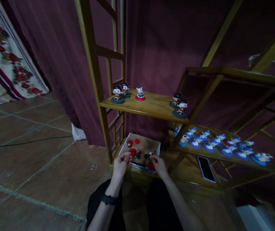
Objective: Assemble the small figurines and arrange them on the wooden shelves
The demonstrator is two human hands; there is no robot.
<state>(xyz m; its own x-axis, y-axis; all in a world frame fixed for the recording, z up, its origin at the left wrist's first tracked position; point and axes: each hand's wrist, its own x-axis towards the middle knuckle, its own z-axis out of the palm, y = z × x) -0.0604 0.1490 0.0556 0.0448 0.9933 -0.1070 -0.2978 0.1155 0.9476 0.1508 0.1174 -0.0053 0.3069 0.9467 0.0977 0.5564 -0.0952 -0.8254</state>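
A shallow open cardboard box (pixel 158 150) with white sides sits on the lowest shelf, holding several red round bases (pixel 136 141) and small dark figurines (pixel 138 154). Over its near left edge is my left hand (pixel 121 164), thumb and fingers pinched together right beside a red disc (pixel 133 152). Whether that disc is between the fingertips or behind them is unclear. My right hand (pixel 159 165) reaches over the near right side with curled fingers, close to a black-and-white figurine (pixel 151 152). What its fingertips grip, if anything, is too small to make out.
On the wooden upper shelf (pixel 149 107) stand black-haired figurines (pixel 117 93) at both ends and a white-haired figurine (pixel 140 93) on a red base. Several blue-and-white figurines (pixel 210 144) line the right shelf. A phone (pixel 206 169) lies below them. Wooden posts (pixel 91 64) frame the shelves.
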